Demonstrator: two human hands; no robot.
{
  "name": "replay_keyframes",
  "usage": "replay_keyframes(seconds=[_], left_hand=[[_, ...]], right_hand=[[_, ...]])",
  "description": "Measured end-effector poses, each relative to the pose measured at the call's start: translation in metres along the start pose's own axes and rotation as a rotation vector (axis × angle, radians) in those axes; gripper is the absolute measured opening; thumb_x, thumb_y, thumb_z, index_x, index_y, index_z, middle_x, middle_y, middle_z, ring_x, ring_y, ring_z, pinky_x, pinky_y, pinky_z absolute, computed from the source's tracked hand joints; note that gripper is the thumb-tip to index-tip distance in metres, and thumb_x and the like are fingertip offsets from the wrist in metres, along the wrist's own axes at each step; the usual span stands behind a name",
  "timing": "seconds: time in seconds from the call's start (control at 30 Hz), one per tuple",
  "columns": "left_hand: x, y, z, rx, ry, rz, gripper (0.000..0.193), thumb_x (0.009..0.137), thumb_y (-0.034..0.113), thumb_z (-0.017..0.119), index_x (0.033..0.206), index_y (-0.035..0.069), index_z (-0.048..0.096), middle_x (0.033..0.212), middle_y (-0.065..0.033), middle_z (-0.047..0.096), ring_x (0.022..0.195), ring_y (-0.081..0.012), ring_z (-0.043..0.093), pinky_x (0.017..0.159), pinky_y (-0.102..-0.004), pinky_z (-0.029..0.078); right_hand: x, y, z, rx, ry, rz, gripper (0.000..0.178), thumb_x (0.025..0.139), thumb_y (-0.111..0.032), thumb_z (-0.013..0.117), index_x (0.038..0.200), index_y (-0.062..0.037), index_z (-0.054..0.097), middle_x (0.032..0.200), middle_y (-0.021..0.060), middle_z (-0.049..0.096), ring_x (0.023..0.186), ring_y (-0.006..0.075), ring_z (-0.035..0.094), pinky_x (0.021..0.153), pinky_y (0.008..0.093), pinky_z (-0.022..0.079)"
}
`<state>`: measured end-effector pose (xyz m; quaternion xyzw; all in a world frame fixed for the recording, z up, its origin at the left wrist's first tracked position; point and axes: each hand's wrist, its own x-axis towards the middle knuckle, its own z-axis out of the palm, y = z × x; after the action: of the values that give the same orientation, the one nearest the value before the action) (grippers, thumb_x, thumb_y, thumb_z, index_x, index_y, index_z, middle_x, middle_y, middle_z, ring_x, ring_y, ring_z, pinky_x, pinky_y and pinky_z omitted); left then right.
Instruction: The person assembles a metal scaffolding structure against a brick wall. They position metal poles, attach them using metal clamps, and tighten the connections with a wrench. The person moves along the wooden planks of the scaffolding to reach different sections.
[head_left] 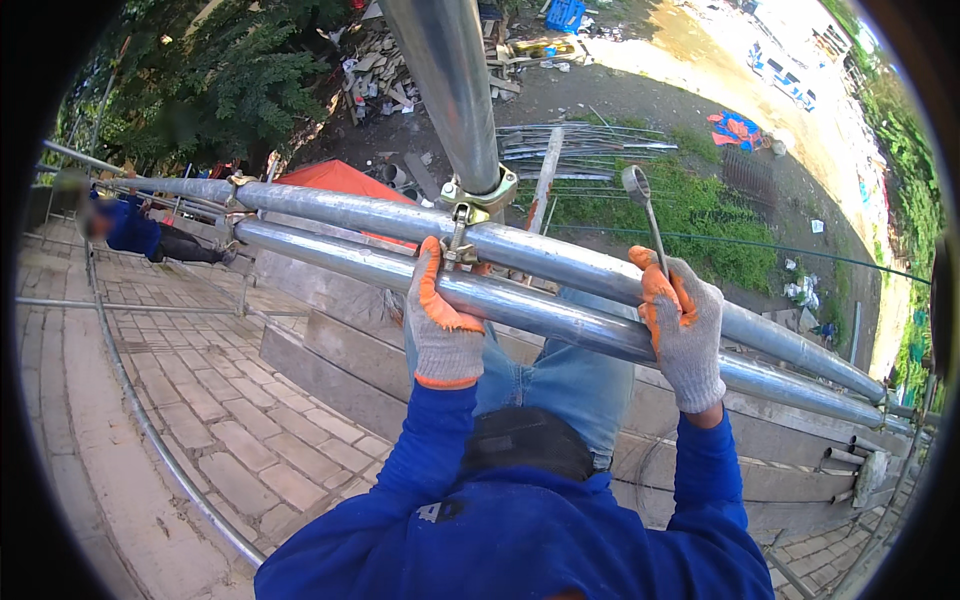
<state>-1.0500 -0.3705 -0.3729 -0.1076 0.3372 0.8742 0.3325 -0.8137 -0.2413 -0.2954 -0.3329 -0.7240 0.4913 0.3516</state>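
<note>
Outdoors, brickwork (pixel 235 400) and planks (pixel 330 345) lie below, beside a rubble-strewn yard (pixel 620 105). Two steel pipes (pixel 570 262) bar the way, an upright (pixel 445 90) clamped on. Left fingers (pixel 430 265) wrap the nearer pipe (pixel 560 322) beside the clamp (pixel 508 186); right fingers (pixel 655 290) close round a ring wrench (pixel 652 224).

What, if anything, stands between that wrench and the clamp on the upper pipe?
Nothing visible: open space along the upper pipe separates the clamp from the wrench in the right hand. The left hand is just beside the clamp.
</note>
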Motion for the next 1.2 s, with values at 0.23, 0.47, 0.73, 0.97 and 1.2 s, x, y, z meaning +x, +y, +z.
replay_keyframes(seconds=[0.23, 0.47, 0.73, 0.97, 1.2], left_hand=[[0.017, -0.030, -0.044, -0.086, 0.056, -0.132, 0.048, 0.096, 0.024, 0.069, 0.138, 0.005, 0.057, 0.131, -0.0111, 0.061, 0.119, -0.0232, 0.059, 0.098, -0.0387, 0.053], [-0.031, -0.007, 0.021, -0.036, 0.255, -0.237, 0.044, 0.095, 0.019, 0.067, 0.135, 0.000, 0.062, 0.140, -0.0123, 0.060, 0.114, -0.0127, 0.063, 0.076, -0.0272, 0.054], [-0.032, 0.012, 0.033, 0.196, 0.466, -0.473, 0.041, 0.092, 0.020, 0.071, 0.130, 0.005, 0.068, 0.137, -0.0077, 0.064, 0.041, -0.0073, 0.042, 0.037, -0.0247, 0.034], [-0.030, -0.034, 0.016, -0.054, 0.421, -0.360, 0.043, 0.090, 0.011, 0.071, 0.129, -0.006, 0.064, 0.130, -0.0143, 0.067, 0.124, -0.0175, 0.059, 0.106, -0.0283, 0.040], [-0.045, -0.008, 0.025, 0.007, 0.558, -0.318, 0.042, 0.090, 0.014, 0.072, 0.127, -0.006, 0.066, 0.128, -0.0145, 0.068, 0.117, -0.0184, 0.063, 0.091, -0.0261, 0.048]], right_hand=[[0.005, -0.011, 0.000, 0.159, 0.045, 0.271, 0.043, 0.104, -0.032, 0.052, 0.124, 0.0049, 0.059, 0.077, 0.0031, 0.061, 0.059, 0.0085, 0.056, 0.059, 0.0264, 0.055], [0.095, -0.045, -0.011, -0.182, -0.392, 0.436, 0.029, 0.106, -0.015, 0.043, 0.125, 0.0008, 0.059, 0.073, 0.0025, 0.061, 0.055, 0.0088, 0.054, 0.057, 0.0265, 0.053], [0.165, -0.094, 0.021, -0.454, -0.632, 0.800, 0.044, 0.107, -0.040, 0.047, 0.122, -0.0032, 0.065, 0.070, -0.0019, 0.055, 0.051, 0.0070, 0.046, 0.045, 0.0244, 0.037], [0.156, -0.060, -0.022, -0.096, -0.578, 0.938, 0.030, 0.104, -0.030, 0.058, 0.112, -0.0021, 0.064, 0.087, 0.0066, 0.066, 0.074, 0.0153, 0.065, 0.067, 0.0319, 0.057], [0.183, 0.019, 0.065, -0.136, -0.713, 0.692, 0.041, 0.099, -0.010, 0.064, 0.139, -0.0022, 0.057, 0.118, 0.0026, 0.067, 0.099, 0.0088, 0.059, 0.091, 0.0231, 0.046]])
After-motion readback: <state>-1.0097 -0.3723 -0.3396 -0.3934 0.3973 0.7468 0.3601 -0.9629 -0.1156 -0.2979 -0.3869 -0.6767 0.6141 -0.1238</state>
